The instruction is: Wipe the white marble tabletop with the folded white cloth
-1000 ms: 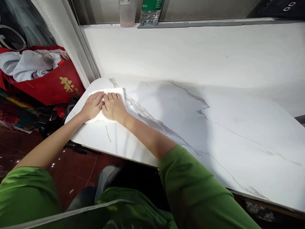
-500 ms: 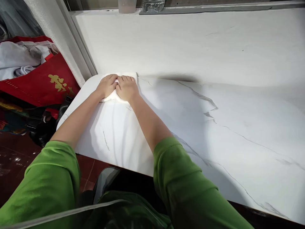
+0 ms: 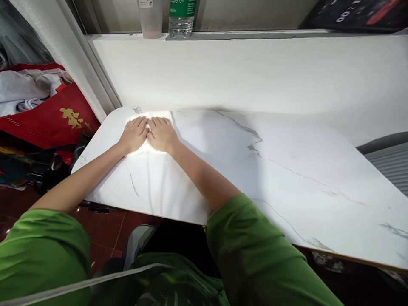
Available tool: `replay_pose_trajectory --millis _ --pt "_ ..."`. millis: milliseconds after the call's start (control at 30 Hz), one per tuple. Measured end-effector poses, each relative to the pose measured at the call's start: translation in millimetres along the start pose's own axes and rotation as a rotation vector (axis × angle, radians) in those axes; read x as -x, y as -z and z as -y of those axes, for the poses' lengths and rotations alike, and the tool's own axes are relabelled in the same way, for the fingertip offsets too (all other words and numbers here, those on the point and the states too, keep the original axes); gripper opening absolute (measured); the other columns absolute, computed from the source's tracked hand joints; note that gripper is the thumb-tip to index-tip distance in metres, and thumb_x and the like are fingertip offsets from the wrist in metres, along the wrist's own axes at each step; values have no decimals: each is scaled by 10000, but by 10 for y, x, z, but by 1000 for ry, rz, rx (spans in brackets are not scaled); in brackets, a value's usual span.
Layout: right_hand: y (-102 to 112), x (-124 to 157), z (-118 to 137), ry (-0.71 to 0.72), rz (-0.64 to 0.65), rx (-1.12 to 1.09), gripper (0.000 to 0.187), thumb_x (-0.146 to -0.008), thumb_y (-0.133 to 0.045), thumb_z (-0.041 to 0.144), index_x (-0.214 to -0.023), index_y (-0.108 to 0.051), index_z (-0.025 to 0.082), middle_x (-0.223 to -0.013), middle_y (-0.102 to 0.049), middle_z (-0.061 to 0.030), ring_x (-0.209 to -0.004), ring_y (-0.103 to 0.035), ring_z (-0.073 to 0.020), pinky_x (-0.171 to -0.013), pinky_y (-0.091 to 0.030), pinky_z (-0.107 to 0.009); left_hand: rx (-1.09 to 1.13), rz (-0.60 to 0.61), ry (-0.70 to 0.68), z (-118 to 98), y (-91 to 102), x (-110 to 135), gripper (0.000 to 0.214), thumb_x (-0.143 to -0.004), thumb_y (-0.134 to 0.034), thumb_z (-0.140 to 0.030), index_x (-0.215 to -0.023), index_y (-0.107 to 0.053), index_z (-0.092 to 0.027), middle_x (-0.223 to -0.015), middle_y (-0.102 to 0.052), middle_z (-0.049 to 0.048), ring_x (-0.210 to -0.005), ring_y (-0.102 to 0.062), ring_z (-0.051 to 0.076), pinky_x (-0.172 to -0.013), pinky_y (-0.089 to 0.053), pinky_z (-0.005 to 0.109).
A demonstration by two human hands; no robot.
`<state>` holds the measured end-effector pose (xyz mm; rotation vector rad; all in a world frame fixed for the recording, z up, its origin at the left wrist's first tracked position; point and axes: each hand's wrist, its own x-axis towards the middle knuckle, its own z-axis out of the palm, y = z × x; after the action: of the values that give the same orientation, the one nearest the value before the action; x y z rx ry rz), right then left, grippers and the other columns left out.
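Observation:
A folded white cloth [image 3: 161, 114] lies flat on the white marble-patterned table [image 3: 219, 170], close to the wall near the table's left end. On its left part rests my left hand [image 3: 134, 134], palm down with the fingers stretched forward. Beside it my right hand [image 3: 162, 134] also lies flat on the cloth, and the two hands touch around the thumbs and index fingers. Both press from above, and the cloth's edges show around them.
A white wall [image 3: 223, 72] borders the table's far side. On the ledge above stand a clear plastic cup [image 3: 151, 21] and a green-labelled water bottle [image 3: 181, 19]. To the left hangs a red bag [image 3: 54, 119] with white cloth inside. A grey ribbed object [image 3: 389, 161] adjoins the right end.
The view has tilted up, bringing more of the ledge and the table's right end into sight. Hands and cloth have slid slightly back from the wall, uncovering a grey vein behind them.

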<state>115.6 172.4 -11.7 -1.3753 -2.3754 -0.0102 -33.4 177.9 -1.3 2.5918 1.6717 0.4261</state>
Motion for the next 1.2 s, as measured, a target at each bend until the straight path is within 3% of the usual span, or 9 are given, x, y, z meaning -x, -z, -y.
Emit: replay_pose_trajectory --millis 167,333,467,567,800,1000,1200 --pt "172 495 243 109 6 -29 468 -941 -375 201 -1341 -521 7 -1442 -507 -219 -1325 -439 -319 -1156 -244 -476 -21 -39 61 -316 76 645 529 -969 -261 -310 -1446 -426 -152 -1536 -431 127 -1441 -353 293 -1194 -243 512" --pt "328 1046 523 151 -40 -44 498 -930 -382 241 -1339 -530 -3 -1428 -521 -236 -1316 -452 -353 -1143 -279 -531 -30 14 67 -622 192 1190 549 -971 -244 -313 -1459 -402 -119 -1552 -406 146 -1464 -321 294 -1211 -216 522" --pt "414 1356 683 125 -75 -28 527 -930 -376 271 -1341 -531 -18 -1414 -527 -257 -1314 -455 -371 -1137 -289 -542 -22 60 32 -768 260 1432 543 -976 -242 -323 -1467 -397 -151 -1566 -392 116 -1475 -306 269 -1225 -203 500" --pt "431 1406 711 120 -70 -29 525 -918 -385 263 -1320 -545 -34 -1396 -540 -261 -1292 -470 -376 -1133 -295 -528 -16 80 28 -790 280 1453 543 -970 -248 -318 -1461 -404 -149 -1562 -400 113 -1474 -308 264 -1226 -205 490" --pt "325 1091 471 112 -85 -38 479 -906 -375 242 -1266 -576 0 -1337 -571 -249 -1218 -489 -362 -1074 -331 -526 1 65 -17 -625 176 1080 532 -959 -264 -316 -1436 -413 -132 -1547 -413 134 -1457 -326 279 -1210 -217 497" --pt "204 475 -113 141 -29 -27 472 -897 -375 189 -1290 -561 6 -1309 -593 -222 -1199 -498 -330 -1049 -344 -466 3 -2 13 -474 -28 284 492 -950 -287 -271 -1393 -444 -123 -1512 -444 166 -1419 -366 309 -1176 -246 528" --pt "80 48 -622 36 -41 17 483 -906 -357 171 -1330 -522 10 -1329 -580 -212 -1236 -483 -312 -1076 -311 -440 30 10 -4 -419 -177 -478 459 -929 -312 -221 -1345 -487 -137 -1487 -473 157 -1398 -394 286 -1163 -266 496"
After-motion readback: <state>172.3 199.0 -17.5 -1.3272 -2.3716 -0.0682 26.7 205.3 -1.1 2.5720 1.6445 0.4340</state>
